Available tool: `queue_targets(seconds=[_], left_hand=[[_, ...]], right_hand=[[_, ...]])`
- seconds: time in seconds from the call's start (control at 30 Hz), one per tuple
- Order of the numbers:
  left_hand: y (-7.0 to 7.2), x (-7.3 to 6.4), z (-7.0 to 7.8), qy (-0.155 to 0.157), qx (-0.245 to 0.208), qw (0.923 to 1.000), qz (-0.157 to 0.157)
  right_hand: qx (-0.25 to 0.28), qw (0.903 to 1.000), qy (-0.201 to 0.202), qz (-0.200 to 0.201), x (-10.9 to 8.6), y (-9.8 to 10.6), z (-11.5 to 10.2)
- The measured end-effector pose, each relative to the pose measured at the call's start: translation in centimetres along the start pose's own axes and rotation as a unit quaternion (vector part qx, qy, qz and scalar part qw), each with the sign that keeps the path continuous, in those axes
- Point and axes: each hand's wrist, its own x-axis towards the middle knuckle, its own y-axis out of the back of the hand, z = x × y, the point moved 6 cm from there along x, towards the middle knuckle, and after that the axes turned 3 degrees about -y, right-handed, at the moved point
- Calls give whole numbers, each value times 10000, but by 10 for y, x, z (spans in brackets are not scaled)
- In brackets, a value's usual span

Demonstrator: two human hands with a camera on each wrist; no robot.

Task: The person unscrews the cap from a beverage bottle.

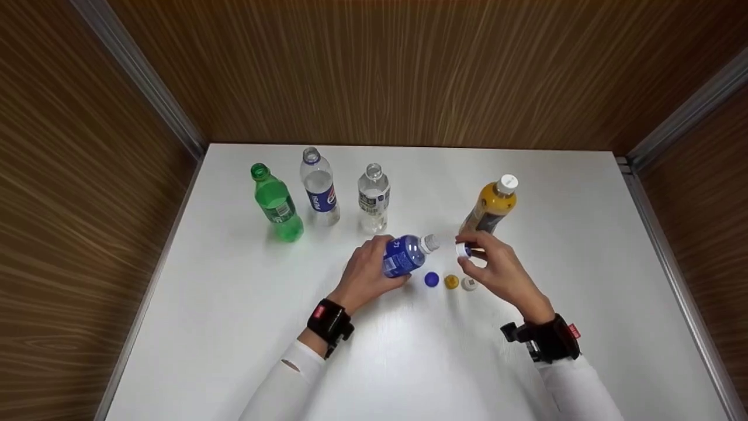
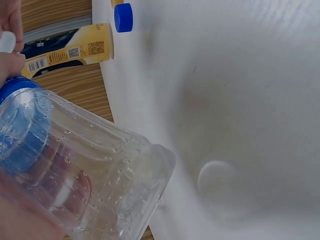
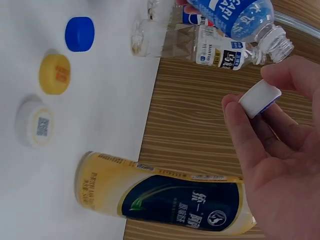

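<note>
My left hand (image 1: 368,266) grips a clear plastic bottle with a blue label (image 1: 400,257), tilted so its uncapped mouth points right. Droplets and a little clear liquid show inside the bottle (image 2: 110,160) in the left wrist view. Between thumb and fingertips, my right hand (image 1: 502,272) pinches a white bottle cap (image 3: 257,99) with blue on its underside. Cap and bottle mouth are a short gap apart. On the table below lie a blue cap (image 1: 431,279), a yellow cap (image 1: 452,282) and a white cap (image 1: 469,284) in a row.
Uncapped bottles stand at the back left: a green one (image 1: 279,207), a clear Pepsi one (image 1: 320,190) and a clear one with a white label (image 1: 374,202). A capped yellow drink bottle (image 1: 495,202) stands beyond my right hand. Wood-grain panels (image 1: 374,70) border the white table (image 1: 234,304).
</note>
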Motion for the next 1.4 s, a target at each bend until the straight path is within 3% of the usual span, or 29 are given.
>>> queue_targets(seconds=[0.37,0.77,1.13,1.4], left_hand=[[0,1,-2,106,-234,9997,9],[1,3,-4,289,-551,9981,-8],[1,3,-4,411,-754,9963,-41],[0,4,-4,327,-847,9959,38]], right_hand=[[-639,9976,-244,67,-21,7,38],[-1536,9841,-885,-129,-41,12,77],[-2109,9747,-735,-125,-51,7,93],[-2313,9685,-891,-236,-50,5,96]])
